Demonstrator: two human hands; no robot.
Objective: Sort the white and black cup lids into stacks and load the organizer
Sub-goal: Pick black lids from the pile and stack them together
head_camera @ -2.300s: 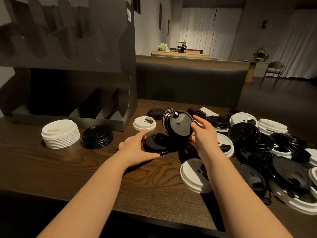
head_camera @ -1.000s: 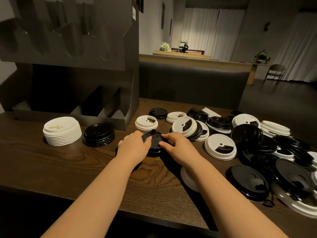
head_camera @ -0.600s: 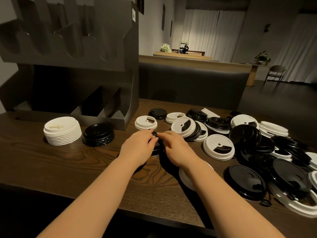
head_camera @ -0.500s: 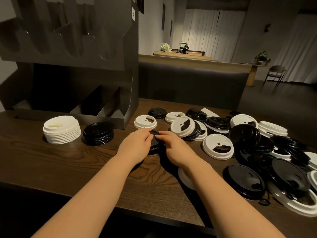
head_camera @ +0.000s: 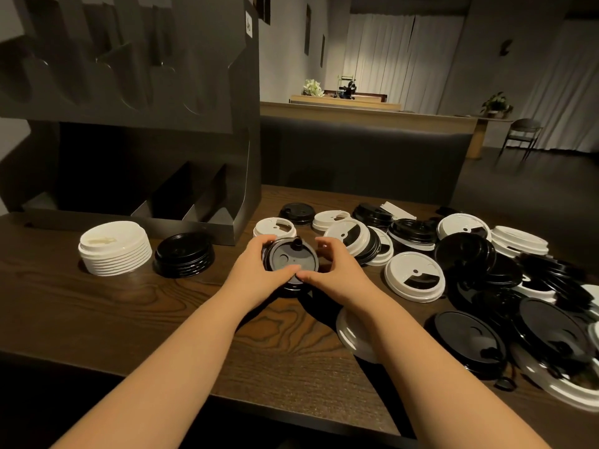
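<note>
A small stack of black lids (head_camera: 289, 258) sits in the middle of the wooden table (head_camera: 97, 312), its top lid showing a raised plug. My left hand (head_camera: 256, 270) curls round its left rim and my right hand (head_camera: 334, 270) curls round its right rim, thumbs meeting at the near edge. To the left stand a white lid stack (head_camera: 115, 247) and a black lid stack (head_camera: 184, 254). Behind them is the dark organizer (head_camera: 136, 102) with divided lower slots. A loose pile of mixed lids (head_camera: 486, 270) spreads over the right.
A white lid (head_camera: 351, 335) lies partly under my right forearm. A small white lid (head_camera: 275, 227) sits just behind the held stack. The table's near edge runs below my forearms. A padded bench back (head_camera: 356, 157) stands behind the table.
My right hand brought black lids down from the air onto the black lid beside my left hand. Both hands pressed over the stack, then spread to its rim, uncovering the top lid.
</note>
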